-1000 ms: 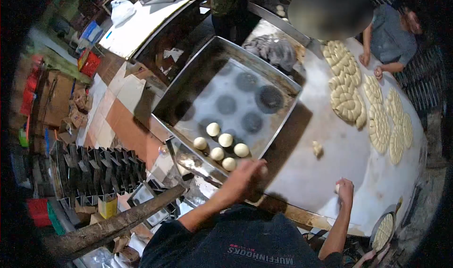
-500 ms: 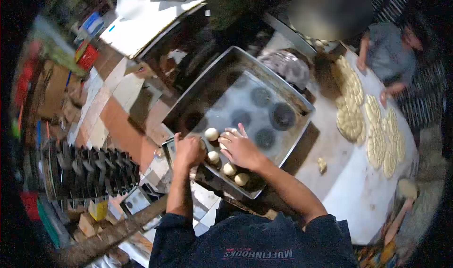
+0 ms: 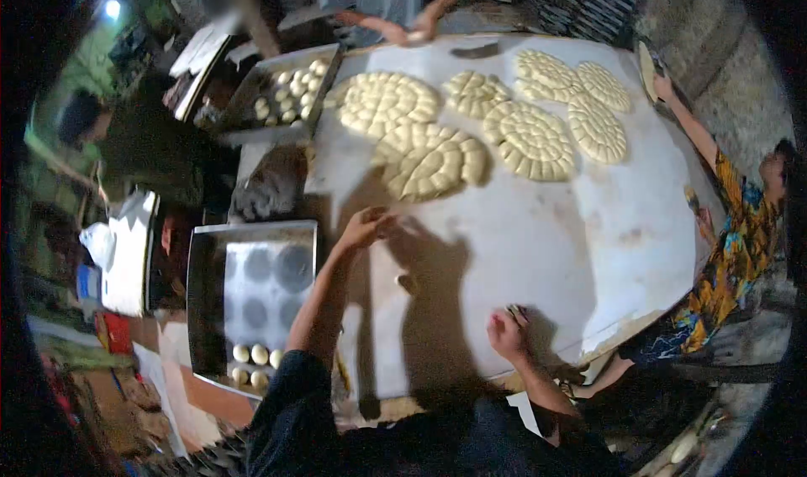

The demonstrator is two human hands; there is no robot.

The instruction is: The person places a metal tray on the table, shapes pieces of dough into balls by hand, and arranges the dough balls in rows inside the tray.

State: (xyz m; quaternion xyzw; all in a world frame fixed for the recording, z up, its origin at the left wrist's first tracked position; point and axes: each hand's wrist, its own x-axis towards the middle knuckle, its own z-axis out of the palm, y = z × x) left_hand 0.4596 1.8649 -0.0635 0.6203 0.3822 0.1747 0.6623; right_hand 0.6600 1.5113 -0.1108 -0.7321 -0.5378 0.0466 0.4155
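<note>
My left hand [image 3: 368,227] is over the white work table, fingers stretched forward and slightly apart, holding nothing I can see. It is below the nearest scored round of dough [image 3: 433,162], not touching it. Lower right, my right hand [image 3: 508,330] hovers above the table surface [image 3: 538,258]; its fingers look bent and partly in shadow, so their grip is unclear. A small scrap of dough [image 3: 406,284] lies between the hands. Left of my left arm stands a metal baking tray [image 3: 192,309], with several dough balls [image 3: 260,353] at its near end.
More scored dough rounds [image 3: 530,141] spread over the far table. A second tray [image 3: 329,82] of dough balls stands at far left, with a crumpled grey cloth [image 3: 269,187] nearby. Across the table are a person's hands [image 3: 412,36]; at right, a person in a patterned shirt [image 3: 714,258].
My view has swung from the tray to the table. Both hands have left the dough balls in the tray and are now over the table, wider apart.
</note>
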